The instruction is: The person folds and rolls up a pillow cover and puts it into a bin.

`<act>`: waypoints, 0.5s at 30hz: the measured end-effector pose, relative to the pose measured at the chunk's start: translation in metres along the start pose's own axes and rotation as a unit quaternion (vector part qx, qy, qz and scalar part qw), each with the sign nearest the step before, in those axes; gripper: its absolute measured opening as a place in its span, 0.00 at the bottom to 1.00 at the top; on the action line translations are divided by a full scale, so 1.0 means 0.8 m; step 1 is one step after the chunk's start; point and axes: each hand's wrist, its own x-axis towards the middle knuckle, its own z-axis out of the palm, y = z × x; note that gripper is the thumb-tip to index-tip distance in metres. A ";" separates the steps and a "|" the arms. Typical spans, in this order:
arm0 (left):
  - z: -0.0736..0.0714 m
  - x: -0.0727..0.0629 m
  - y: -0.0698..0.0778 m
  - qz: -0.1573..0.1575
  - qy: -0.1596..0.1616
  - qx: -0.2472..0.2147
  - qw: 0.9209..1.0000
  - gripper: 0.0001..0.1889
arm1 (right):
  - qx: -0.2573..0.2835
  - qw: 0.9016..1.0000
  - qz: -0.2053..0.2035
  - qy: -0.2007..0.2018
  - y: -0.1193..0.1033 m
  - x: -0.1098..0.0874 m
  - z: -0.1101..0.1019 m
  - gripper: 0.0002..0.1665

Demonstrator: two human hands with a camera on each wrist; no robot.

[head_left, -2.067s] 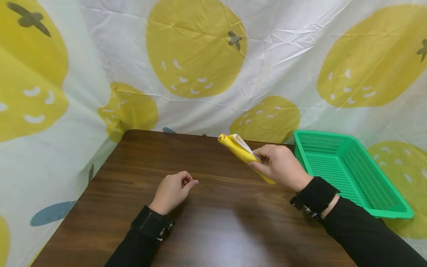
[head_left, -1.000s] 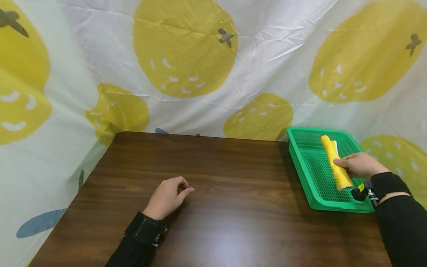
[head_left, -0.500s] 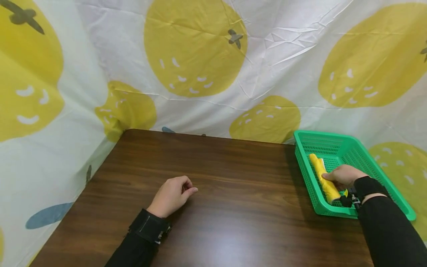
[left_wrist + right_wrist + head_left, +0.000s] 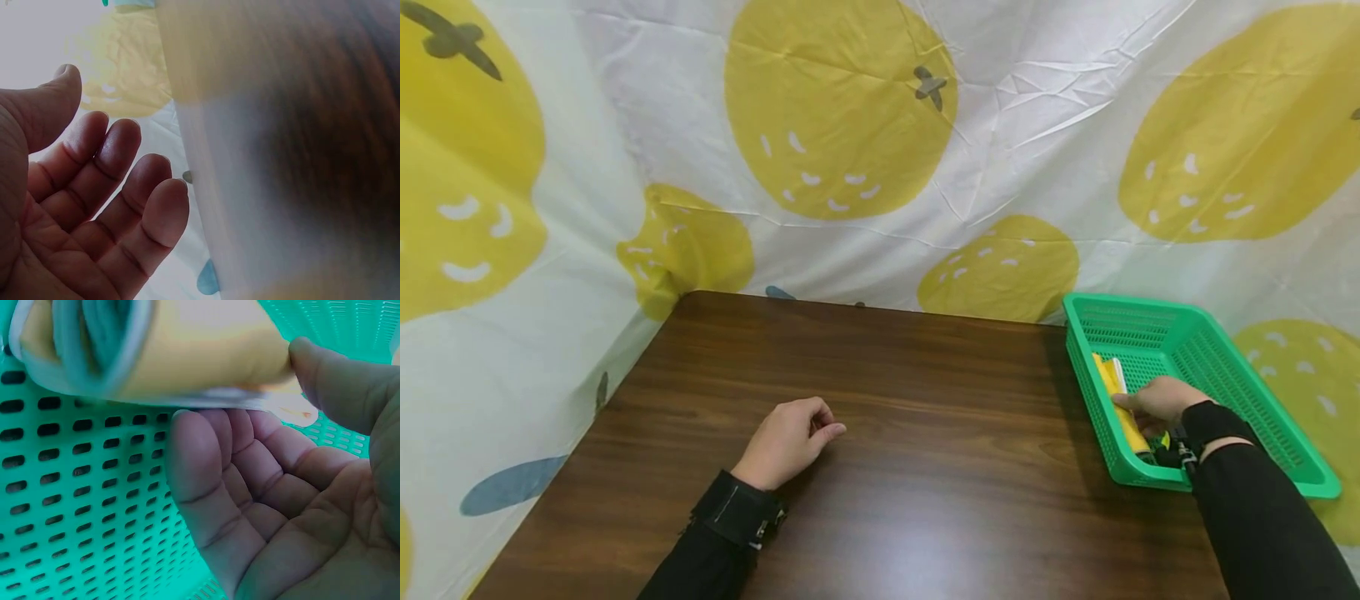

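Note:
A yellow rolled-up cloth (image 4: 1120, 408) with a white inner side lies along the left inside wall of the green plastic basket (image 4: 1262, 417). My right hand (image 4: 1165, 400) reaches into the basket and holds the roll. In the right wrist view the thumb (image 4: 331, 381) presses the side of the cloth roll (image 4: 206, 350), and the fingertips touch its underside. The roll's layered end shows there. Loosely curled, my left hand (image 4: 790, 442) is over the brown table (image 4: 865, 358) at centre left; in the left wrist view its fingers (image 4: 165, 212) hold nothing.
The basket stands at the table's right side, close to the hanging white sheet (image 4: 1022, 117) printed with yellow fruit. That sheet covers the back and both sides. A dark wrist strap (image 4: 1217, 425) and its camera sit just inside the basket's front rim.
My right hand has carried the rolled cloth from above the table's middle rightward over the basket, then down against its left inside wall. The left hand has hardly moved.

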 end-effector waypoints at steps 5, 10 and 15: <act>-0.001 0.002 -0.002 0.001 -0.001 -0.002 1.000 0.07 | -0.014 1.000 -0.001 -0.002 0.000 -0.001 -0.004 0.38; -0.005 0.001 -0.004 0.000 -0.005 -0.010 1.000 0.07 | -0.017 1.000 -0.009 -0.007 -0.001 -0.012 -0.015 0.49; -0.018 -0.003 -0.007 -0.001 -0.005 -0.007 1.000 0.08 | -0.005 0.999 -0.038 0.010 0.000 -0.028 -0.022 0.44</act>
